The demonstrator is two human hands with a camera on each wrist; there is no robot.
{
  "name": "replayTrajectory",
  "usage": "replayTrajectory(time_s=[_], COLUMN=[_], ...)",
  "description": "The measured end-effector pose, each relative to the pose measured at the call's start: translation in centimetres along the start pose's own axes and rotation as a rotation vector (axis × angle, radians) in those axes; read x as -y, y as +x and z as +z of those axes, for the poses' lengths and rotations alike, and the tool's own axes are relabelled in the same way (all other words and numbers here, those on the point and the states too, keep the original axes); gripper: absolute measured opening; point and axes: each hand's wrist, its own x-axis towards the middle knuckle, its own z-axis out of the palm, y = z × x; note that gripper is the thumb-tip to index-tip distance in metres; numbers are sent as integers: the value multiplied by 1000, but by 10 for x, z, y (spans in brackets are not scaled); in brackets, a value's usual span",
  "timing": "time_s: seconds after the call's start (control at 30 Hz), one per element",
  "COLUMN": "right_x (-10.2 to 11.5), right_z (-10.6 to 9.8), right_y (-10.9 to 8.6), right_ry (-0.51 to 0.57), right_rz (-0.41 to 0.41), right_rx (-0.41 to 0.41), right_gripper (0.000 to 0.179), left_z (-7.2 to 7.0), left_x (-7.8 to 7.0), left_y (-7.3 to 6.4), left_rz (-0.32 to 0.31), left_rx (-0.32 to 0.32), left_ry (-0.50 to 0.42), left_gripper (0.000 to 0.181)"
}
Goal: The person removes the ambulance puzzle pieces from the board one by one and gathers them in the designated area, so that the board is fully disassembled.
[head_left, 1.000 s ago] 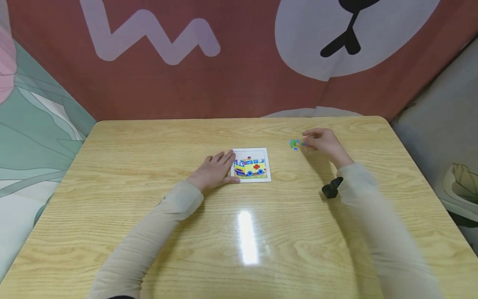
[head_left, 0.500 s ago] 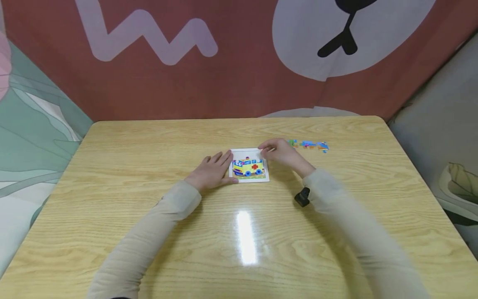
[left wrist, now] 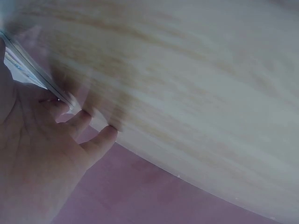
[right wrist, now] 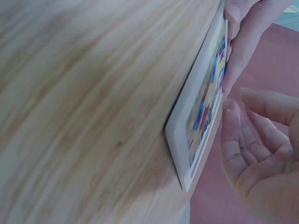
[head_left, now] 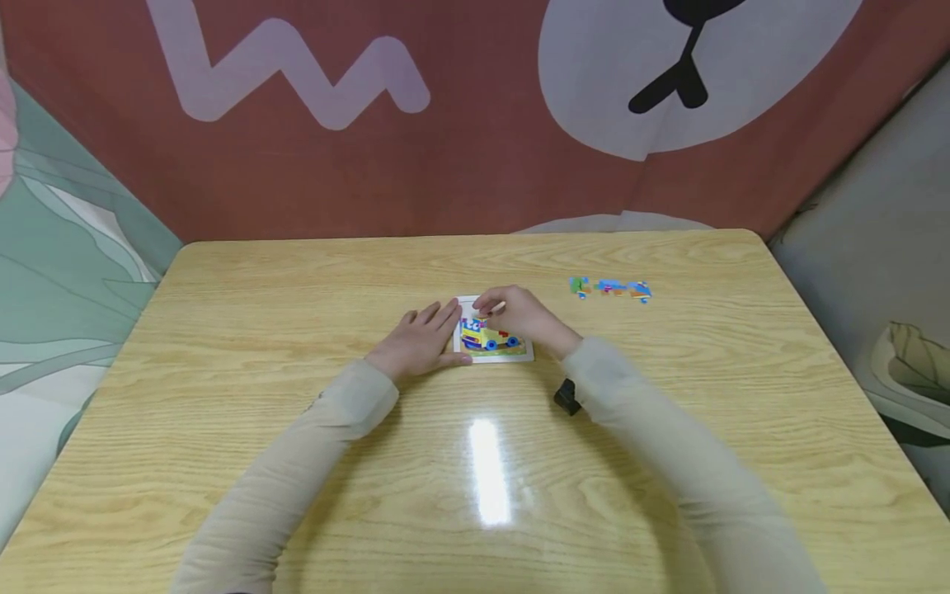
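Note:
A white-framed picture puzzle with a yellow ambulance lies on the wooden table; its upper part shows bare white at the left. My left hand rests at the frame's left side, fingers straight, thumb along the lower corner. In the left wrist view its fingertips touch the tabletop. Over the upper middle of the puzzle, my right hand has its fingers curled toward the thumb, pinching a small pale-edged puzzle piece. Its far side is hidden by the fingers. The hand covers part of the ambulance.
Loose puzzle pieces lie in a row at the back right: a green one, a blue one and a blue-orange one. A red cloth with a cartoon print hangs behind the table's far edge.
My right hand has moved left from the loose pieces, across the frame's upper right corner, to over the puzzle's middle. The loose pieces are uncovered. My left hand stays at the frame.

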Motion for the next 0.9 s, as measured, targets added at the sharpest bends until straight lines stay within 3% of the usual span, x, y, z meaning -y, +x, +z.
replayTrajectory(time_s=[0.27, 0.9], right_x=[1, 0], right_z=[6, 13], right_y=[5, 11], right_ry=[-43, -209], right_rz=[-5, -101], right_rx=[22, 61], right_gripper=[35, 36], left_z=[-1, -2], left_x=[0, 1], left_y=[-1, 0], left_rz=[-2, -2], left_rx=[8, 19], left_ry=[-11, -9], left_gripper=[86, 87])
